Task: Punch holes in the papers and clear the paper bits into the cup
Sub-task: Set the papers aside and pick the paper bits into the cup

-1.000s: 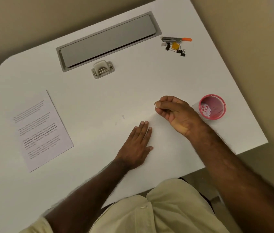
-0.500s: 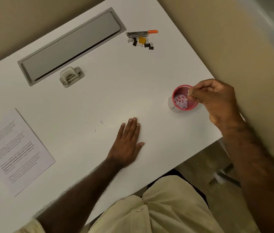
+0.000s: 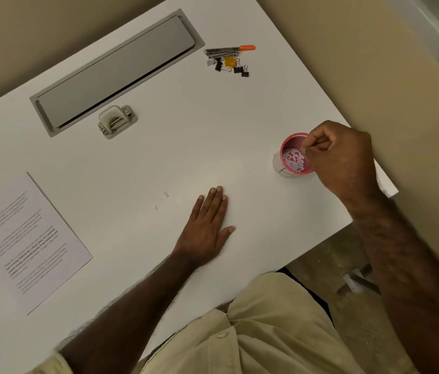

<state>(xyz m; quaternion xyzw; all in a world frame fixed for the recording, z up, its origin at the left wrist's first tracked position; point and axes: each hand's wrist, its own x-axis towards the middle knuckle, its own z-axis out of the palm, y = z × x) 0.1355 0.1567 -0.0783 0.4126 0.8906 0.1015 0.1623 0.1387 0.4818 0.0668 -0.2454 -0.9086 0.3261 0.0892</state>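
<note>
A pink cup (image 3: 283, 147) stands near the table's right edge, with white paper bits (image 3: 295, 160) lying in its bottom. My right hand (image 3: 343, 157) hovers over the cup's right rim, fingertips pinched together above the opening as if on paper bits too small to make out. My left hand (image 3: 207, 229) rests flat on the white table (image 3: 186, 147), fingers straight. Two loose paper bits (image 3: 166, 194) lie just left of it. A printed paper (image 3: 29, 238) lies at the left. The grey hole punch (image 3: 117, 121) sits further back.
A grey hatch (image 3: 116, 71) is set into the table at the back. A stapler with an orange tip (image 3: 229, 51) and several binder clips (image 3: 236, 66) lie at the back right. The table's right edge runs just beyond the cup.
My right hand lifted its pinch from the table's middle and moved right to the cup, where it now sits over the opening. The left hand stayed flat.
</note>
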